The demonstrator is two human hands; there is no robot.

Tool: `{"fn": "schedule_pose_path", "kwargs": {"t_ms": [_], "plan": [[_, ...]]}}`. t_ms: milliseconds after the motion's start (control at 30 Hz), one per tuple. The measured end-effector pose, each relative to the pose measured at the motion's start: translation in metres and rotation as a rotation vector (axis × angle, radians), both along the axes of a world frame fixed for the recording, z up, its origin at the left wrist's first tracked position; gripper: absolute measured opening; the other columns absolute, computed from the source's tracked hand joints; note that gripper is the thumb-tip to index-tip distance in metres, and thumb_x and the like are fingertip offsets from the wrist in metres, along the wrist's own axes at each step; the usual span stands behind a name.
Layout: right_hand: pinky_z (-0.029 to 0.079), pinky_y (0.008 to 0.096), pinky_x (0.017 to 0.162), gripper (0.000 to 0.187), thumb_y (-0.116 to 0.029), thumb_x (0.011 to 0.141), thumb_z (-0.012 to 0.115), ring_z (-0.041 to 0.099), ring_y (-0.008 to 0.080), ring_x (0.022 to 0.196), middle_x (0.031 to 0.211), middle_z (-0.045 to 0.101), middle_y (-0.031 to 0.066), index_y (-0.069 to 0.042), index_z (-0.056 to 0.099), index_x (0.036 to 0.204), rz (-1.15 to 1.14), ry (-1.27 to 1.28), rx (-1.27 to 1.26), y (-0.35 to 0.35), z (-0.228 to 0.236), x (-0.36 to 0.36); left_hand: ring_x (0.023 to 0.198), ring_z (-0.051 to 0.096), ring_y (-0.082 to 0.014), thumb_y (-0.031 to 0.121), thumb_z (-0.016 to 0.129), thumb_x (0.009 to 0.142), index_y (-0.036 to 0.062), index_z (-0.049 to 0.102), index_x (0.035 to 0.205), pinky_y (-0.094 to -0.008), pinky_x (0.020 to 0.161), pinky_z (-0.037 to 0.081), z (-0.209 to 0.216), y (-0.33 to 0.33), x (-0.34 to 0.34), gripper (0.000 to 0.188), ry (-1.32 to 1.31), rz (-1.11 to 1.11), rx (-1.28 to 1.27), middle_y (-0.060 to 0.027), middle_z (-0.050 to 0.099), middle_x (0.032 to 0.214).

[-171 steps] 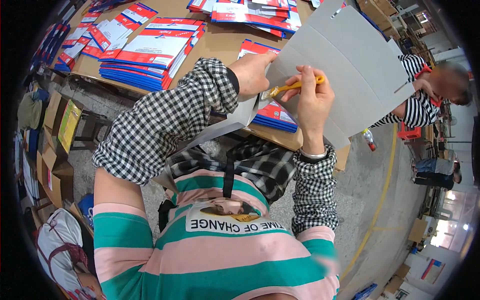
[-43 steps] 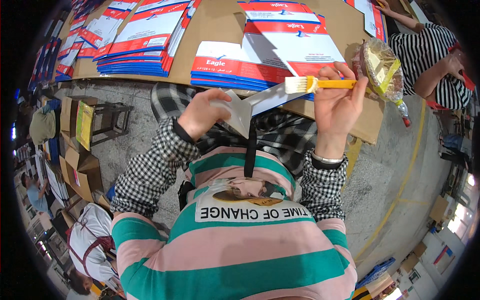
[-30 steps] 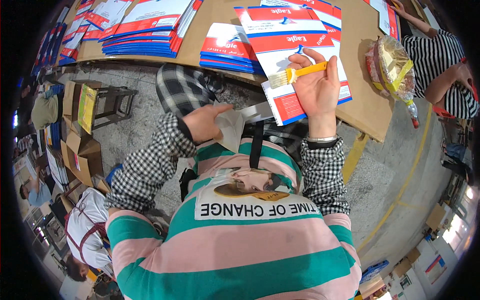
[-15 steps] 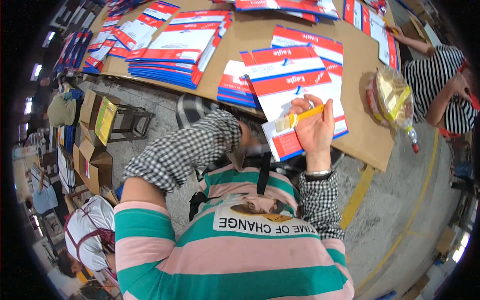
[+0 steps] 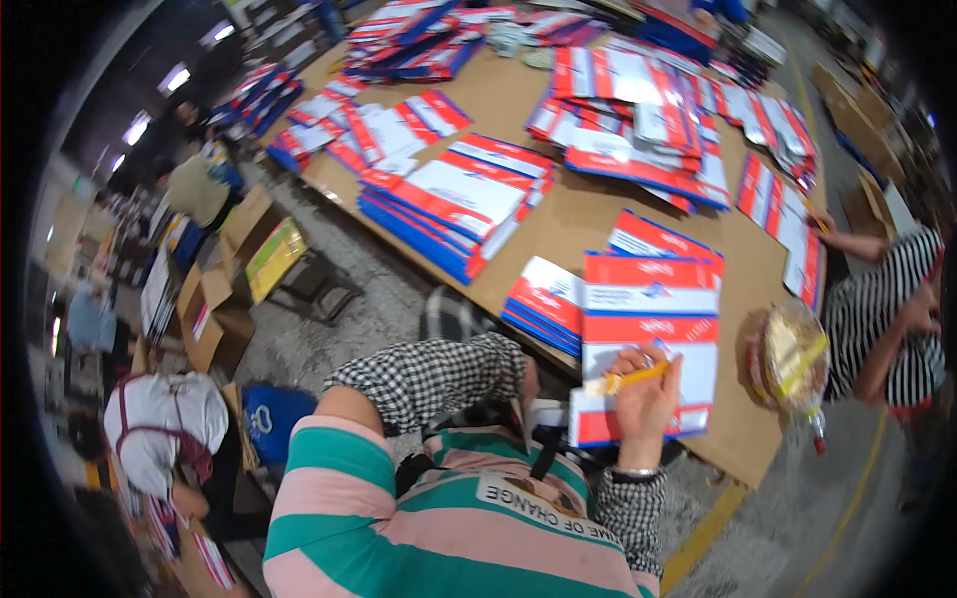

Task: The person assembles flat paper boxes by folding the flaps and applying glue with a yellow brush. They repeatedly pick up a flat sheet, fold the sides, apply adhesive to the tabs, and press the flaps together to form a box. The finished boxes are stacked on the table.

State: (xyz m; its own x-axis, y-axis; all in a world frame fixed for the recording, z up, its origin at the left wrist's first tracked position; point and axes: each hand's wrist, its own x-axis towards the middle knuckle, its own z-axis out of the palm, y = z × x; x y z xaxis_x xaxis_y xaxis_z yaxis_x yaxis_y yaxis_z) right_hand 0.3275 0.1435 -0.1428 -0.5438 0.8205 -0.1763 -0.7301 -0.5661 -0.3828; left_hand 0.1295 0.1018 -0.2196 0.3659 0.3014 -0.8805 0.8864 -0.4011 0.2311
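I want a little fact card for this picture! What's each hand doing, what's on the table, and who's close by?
Right hand: holds a yellow-handled brush, bristles toward the left
Seen behind it: a flat red, white and blue carton; touching or not, cannot tell
Left hand: mostly hidden past the checked sleeve; contents cannot be seen
Table: piles of cartons, and a plastic-wrapped container near the right edge
Close by: a person in a striped top, right side
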Motion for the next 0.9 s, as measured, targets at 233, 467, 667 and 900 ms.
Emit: {"fn": "schedule_pose_path", "kwargs": {"t_ms": [233, 467, 667, 900], "plan": [[0.047, 0.0297, 0.053, 0.055, -0.048, 0.099, 0.028, 0.056, 0.0188, 0.069, 0.084, 0.06, 0.014, -0.002, 0.058, 0.101, 0.185, 0.073, 0.202, -0.003, 0.022, 0.006, 0.082, 0.065, -0.0274, 0.031, 0.065, 0.072, 0.0111, 0.072, 0.089, -0.0402, 0.07, 0.052, 0.028, -0.011, -0.006, 0.028, 0.054, 0.402, 0.049, -0.0135, 0.068, 0.09], [0.053, 0.0362, 0.07, 0.044, -0.033, 0.101, 0.032, 0.063, 0.0259, 0.072, 0.096, 0.062, 0.0221, 0.005, 0.053, 0.108, 0.152, -0.094, 0.446, -0.006, 0.026, 0.003, 0.095, 0.063, -0.0322, 0.016, 0.07, 0.06, 0.0034, 0.066, 0.103, -0.0389, 0.084, 0.05, 0.026, -0.05, -0.011, 0.045, -0.395, 0.966, 0.454, -0.0191, 0.066, 0.098], [0.047, 0.0236, 0.062, 0.025, -0.017, 0.096, 0.045, 0.057, 0.0142, 0.067, 0.08, 0.062, 0.0115, 0.004, 0.054, 0.108, 0.221, -0.518, 0.572, -0.017, 0.049, 0.003, 0.097, 0.061, -0.0349, 0.018, 0.072, 0.061, 0.0004, 0.061, 0.11, -0.0387, 0.087, 0.048, 0.028, -0.056, -0.006, 0.052, -0.434, 0.98, 0.361, -0.0231, 0.063, 0.101], [0.047, 0.0322, 0.059, 0.024, -0.011, 0.09, 0.047, 0.061, 0.0215, 0.064, 0.071, 0.061, 0.015, 0.003, 0.052, 0.107, 0.444, -0.991, 0.92, -0.039, 0.02, -0.012, 0.097, 0.061, -0.0335, 0.017, 0.072, 0.061, 0.0002, 0.064, 0.108, -0.0368, 0.086, 0.049, 0.04, -0.055, -0.005, 0.05, -0.442, 0.99, 0.272, -0.023, 0.062, 0.106]]}}
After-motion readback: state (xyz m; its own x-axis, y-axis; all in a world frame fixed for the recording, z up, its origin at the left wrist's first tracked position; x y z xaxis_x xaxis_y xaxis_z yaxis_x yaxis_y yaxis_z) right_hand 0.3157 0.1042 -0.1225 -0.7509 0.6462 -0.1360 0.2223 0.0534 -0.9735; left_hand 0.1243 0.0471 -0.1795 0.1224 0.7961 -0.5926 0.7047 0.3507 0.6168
